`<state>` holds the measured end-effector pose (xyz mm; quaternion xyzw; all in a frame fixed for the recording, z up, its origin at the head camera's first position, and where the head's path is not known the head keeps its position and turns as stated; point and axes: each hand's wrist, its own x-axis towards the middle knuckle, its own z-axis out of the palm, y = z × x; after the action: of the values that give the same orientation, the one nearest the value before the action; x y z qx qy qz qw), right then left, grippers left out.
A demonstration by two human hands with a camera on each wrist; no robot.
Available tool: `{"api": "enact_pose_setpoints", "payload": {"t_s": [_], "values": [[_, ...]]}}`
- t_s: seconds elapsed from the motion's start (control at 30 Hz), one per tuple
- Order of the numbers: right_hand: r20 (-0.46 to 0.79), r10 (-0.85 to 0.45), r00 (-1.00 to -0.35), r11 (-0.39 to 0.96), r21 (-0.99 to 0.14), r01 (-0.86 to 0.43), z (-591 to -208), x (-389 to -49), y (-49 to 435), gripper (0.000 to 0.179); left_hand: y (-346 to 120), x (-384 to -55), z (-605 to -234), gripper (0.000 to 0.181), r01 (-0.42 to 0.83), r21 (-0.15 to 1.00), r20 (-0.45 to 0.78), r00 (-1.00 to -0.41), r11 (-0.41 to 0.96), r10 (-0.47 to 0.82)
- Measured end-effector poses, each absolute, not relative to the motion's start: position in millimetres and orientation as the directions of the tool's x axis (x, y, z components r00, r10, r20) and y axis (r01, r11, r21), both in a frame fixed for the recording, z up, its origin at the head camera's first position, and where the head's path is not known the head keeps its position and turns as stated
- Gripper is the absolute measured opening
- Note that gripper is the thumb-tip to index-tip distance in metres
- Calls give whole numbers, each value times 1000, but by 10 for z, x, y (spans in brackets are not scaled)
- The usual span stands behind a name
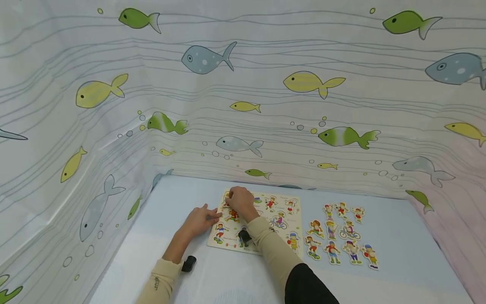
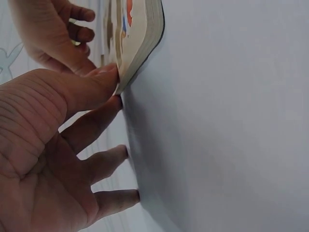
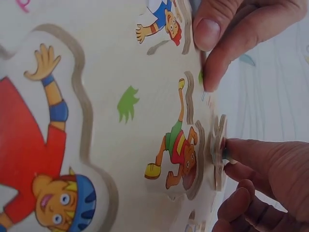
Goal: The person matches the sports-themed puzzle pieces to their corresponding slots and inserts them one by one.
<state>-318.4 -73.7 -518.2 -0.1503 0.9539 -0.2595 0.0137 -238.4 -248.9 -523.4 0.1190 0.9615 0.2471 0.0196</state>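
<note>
A wooden picture puzzle board (image 1: pixel 260 231) with recessed sports figures lies on the table. My right hand (image 1: pixel 241 202) is over its upper left part. In the right wrist view, the thumb and fingers pinch a thin wooden puzzle piece (image 3: pixel 218 157), edge-on at the board's surface; its picture is mostly hidden. My left hand (image 1: pixel 199 220) is at the board's left edge. The left wrist view shows its thumb touching the board's corner (image 2: pixel 137 43), with the other fingers extended and their tips on the table. A running figure's recess (image 3: pixel 179 150) lies beside the pinched piece.
Several loose puzzle pieces (image 1: pixel 331 230) lie in rows right of the board, among them a cyclist (image 1: pixel 349 231). A fish-patterned curtain (image 1: pixel 243 126) encloses the white table (image 1: pixel 212 278) at the back and sides. Black wrist devices (image 1: pixel 188 264) sit on both arms.
</note>
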Motion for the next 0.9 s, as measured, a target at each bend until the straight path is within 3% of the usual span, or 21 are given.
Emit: {"api": "enact_pose_setpoints", "payload": {"t_s": [0.9], "values": [[56, -273, -960, 840, -473, -266, -5144, -3189, -846, 16, -2491, -2391, -5241, 24, 199, 500, 16, -975, 843, 221]]}}
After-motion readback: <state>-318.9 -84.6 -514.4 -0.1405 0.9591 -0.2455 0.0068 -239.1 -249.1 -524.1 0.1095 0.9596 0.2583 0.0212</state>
